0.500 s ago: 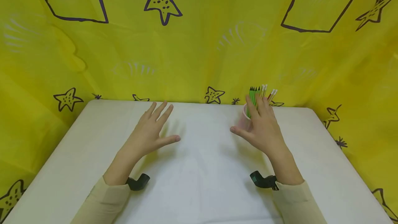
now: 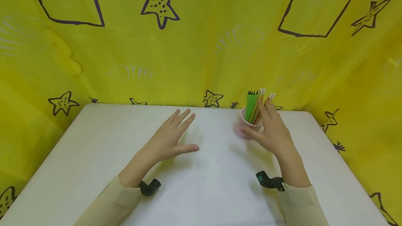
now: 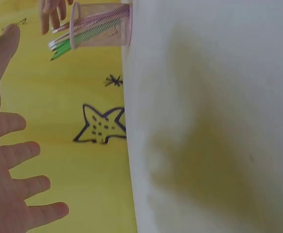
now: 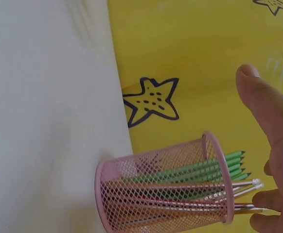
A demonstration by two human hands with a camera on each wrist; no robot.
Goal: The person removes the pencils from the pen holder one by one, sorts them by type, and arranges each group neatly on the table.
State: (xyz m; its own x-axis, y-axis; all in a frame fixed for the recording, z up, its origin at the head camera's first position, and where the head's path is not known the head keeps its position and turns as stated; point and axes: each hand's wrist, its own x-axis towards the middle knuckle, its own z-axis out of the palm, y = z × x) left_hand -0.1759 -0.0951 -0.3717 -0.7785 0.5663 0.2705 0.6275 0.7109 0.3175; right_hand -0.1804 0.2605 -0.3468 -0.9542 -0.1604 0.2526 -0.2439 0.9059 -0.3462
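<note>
A pink mesh pencil cup (image 2: pixel 240 128) stands upright near the far edge of the white table. Green pencils (image 2: pixel 250 104) with dark points up fill its left side. Beside them lean several pencils with white eraser ends (image 4: pixel 256 183). My right hand (image 2: pixel 274 132) is at the cup's right side with thumb and fingers spread, overlapping part of the cup in the head view. In the right wrist view its fingertips (image 4: pixel 265 200) are close to the pencil ends. To the left, my left hand (image 2: pixel 164 142) hovers over the table, fingers spread and holding nothing.
The white table (image 2: pixel 94 149) reaches back to a yellow cloth backdrop (image 2: pixel 188 62) with dark star drawings. Both wrists carry a small black camera (image 2: pixel 150 187). Shadows of the hands fall on the tabletop.
My left hand has moved right, toward the middle. The right hand has shifted slightly right relative to the cup, so more of the cup and pencils shows. The head view has shifted a little.
</note>
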